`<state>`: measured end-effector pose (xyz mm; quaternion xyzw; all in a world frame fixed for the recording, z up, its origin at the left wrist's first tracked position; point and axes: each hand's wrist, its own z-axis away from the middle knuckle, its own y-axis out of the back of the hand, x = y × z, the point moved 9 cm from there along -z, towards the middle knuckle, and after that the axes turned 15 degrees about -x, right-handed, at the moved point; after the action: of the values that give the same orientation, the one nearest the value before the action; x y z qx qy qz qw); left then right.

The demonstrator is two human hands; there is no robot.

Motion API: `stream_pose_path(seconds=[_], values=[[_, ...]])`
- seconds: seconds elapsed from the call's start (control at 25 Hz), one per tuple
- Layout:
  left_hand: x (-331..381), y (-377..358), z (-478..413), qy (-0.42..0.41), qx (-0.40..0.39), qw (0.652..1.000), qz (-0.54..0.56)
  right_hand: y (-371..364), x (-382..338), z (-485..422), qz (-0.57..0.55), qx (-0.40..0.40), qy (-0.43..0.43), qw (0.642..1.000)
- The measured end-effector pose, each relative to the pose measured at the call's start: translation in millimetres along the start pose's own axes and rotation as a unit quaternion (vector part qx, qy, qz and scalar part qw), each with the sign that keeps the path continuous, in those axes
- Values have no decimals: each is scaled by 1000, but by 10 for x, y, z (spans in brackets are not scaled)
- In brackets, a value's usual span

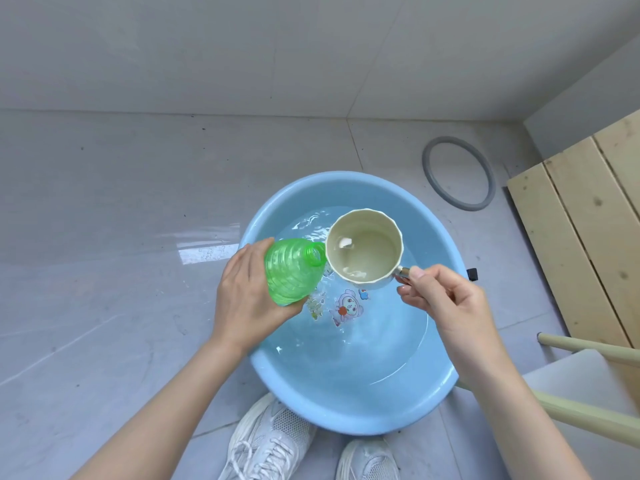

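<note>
A round blue basin (349,403) holding clear water stands on the tiled floor, with cartoon stickers on its bottom. My left hand (247,296) grips a ribbed green plastic bottle (292,270), tilted so its open neck points at a cream ladle cup. My right hand (446,301) pinches the metal handle of that cream ladle cup (365,251), which holds water and hangs over the basin. The bottle's mouth touches the cup's rim.
A grey ring (457,173) lies on the floor behind the basin. Pale wooden slats (581,223) stand at the right. A white stool with cream legs (585,386) is at lower right. My white sneakers (273,441) sit below the basin.
</note>
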<state>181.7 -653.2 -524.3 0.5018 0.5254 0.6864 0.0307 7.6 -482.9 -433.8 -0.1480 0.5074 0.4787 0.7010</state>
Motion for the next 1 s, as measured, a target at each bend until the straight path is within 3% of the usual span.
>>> stream_pose_path(seconds=[0.36,1.0], values=[[40,8,-6,-24,5,1000,-4,13,-197,-74,102,-18,22,994],[29,-7,-7,-17,2,1000,-8,-10,-353,-100,135,-34,52,989]])
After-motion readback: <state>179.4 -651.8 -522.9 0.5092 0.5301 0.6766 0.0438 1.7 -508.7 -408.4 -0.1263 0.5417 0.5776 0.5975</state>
